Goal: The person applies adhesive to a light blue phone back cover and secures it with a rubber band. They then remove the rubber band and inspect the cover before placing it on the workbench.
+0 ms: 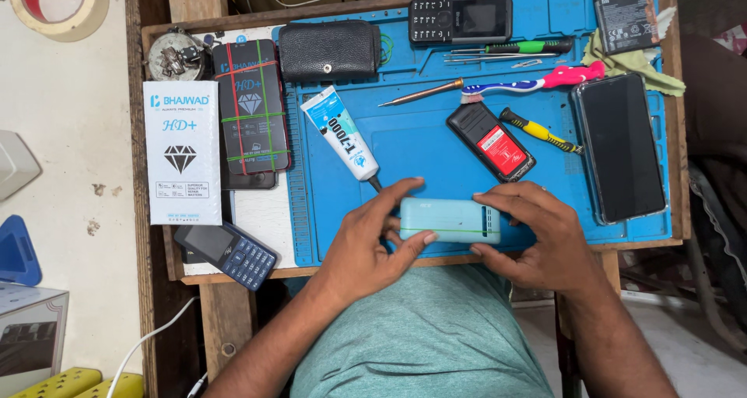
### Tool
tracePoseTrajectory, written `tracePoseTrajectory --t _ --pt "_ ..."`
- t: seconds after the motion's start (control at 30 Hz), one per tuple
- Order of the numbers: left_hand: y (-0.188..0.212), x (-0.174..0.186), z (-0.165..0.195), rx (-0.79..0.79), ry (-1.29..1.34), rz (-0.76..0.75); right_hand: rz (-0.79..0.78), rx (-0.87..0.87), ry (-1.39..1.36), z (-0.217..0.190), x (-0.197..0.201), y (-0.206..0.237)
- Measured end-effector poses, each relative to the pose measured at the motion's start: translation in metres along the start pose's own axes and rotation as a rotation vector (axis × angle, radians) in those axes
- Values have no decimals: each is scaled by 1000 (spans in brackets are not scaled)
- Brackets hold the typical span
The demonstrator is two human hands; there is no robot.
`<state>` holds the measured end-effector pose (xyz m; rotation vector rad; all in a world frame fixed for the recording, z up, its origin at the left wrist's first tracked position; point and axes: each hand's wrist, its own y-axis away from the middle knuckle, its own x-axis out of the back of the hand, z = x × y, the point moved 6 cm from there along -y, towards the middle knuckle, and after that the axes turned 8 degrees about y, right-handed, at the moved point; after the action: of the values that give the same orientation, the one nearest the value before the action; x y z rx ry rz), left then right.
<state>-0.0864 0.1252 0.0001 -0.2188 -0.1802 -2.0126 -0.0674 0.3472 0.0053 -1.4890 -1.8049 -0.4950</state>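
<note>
Both hands clamped a pale green phone [449, 220], back up and ringed by a thin green band, left hand [372, 246] and right hand [541, 238] curled around its ends.

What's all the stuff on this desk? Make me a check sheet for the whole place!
Surface: blue mat on a wooden table.
Job's things: pale green phone with a green band round it, held at both ends.
Clutter: glue tube, toothbrush, yellow screwdriver, open black phone, button phone, smartphone in a clear case, black pouch, white box, blue button phone, battery, green cloth.
Grippers: left hand and right hand grip the pale green phone.
Cables: white cable by the table leg.
Surroundings: tape roll, yellow power strip.
</note>
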Motion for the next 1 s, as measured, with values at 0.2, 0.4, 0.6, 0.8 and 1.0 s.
tracePoseTrajectory --t 0.2,0.4,0.6,0.8,1.0 --pt "14 -3 22 -228 -666 64 38 106 195 -10 3 -2" --pt "15 -8 26 -297 -682 48 16 149 361 -15 -4 -1" --pt "7 -22 22 -401 -670 -44 37 152 349 -10 -3 0" --pt "3 -28 13 -419 -720 -105 34 137 309 -6 -3 2" --pt "5 -29 9 -434 -742 -118 36 137 316 -6 -3 3"
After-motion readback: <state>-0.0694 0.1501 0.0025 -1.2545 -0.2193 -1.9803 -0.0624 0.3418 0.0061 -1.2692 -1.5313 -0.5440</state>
